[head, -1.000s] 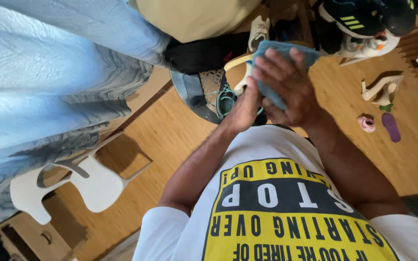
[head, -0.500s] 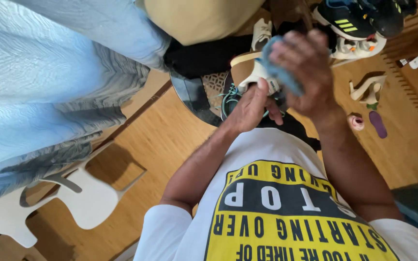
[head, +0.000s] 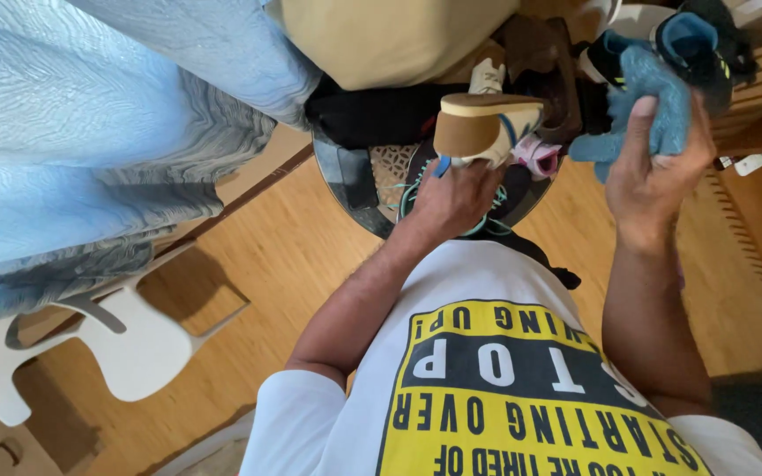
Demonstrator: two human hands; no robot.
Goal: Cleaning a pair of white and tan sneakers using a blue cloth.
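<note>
Hands are now working apart: half a second ago the right hand (head: 654,167) was pressing the blue fuzzy cloth (head: 650,92) against the shoe beside the left hand (head: 451,198); now it is lifting the cloth off to the right, well clear.

Going from largest to smallest: one pale blue rippled fabric sheet (head: 81,150) is hanging far left of the left fingers, as before. One white plastic chair (head: 125,339) is standing on the one wooden plank floor (head: 310,256), below and left of them. One round dark tub (head: 359,189) of mixed footwear is sitting just beyond the left knuckles. One cream sneaker with a tan rubber sole (head: 487,128) is resting sole-up, touching the left fingertips, which are curling closed around its lower edge. One black sneaker with a blue lining (head: 690,40) is lying just past the right fingertips. The one cloth is bunching in the right fingers, which are pressing together around it, thumb alongside. One small pink shoe (head: 538,157) is lying between the two hands.
</note>
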